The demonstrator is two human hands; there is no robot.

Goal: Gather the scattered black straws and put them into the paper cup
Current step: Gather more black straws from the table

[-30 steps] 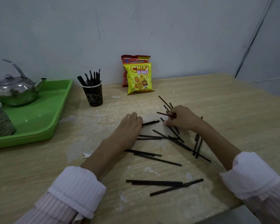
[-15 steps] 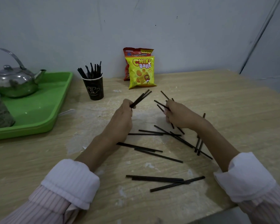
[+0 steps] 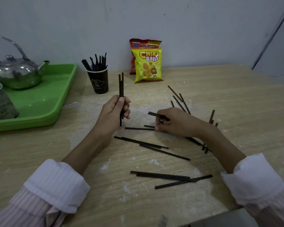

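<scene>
My left hand (image 3: 114,112) grips two black straws (image 3: 121,86) held upright above the table, just right of and nearer than the black paper cup (image 3: 98,81). The cup stands at the back with several straws sticking out of it. My right hand (image 3: 175,122) rests low on the table, fingers closed on a couple of straws (image 3: 155,114) that point left. Several more black straws lie scattered on the wood: a pair in the middle (image 3: 154,147), a bundle near the front (image 3: 170,177), and others behind my right hand (image 3: 180,100).
A green tray (image 3: 44,102) at the left carries a steel kettle (image 3: 18,74) and stacked cups (image 3: 0,102). Two snack bags (image 3: 147,64) lean on the wall behind. The table's front edge (image 3: 203,217) runs near my right sleeve.
My left hand has lifted two straws off the table and turned them from slanted to upright. My right hand has lowered toward the table with straws in its fingers.
</scene>
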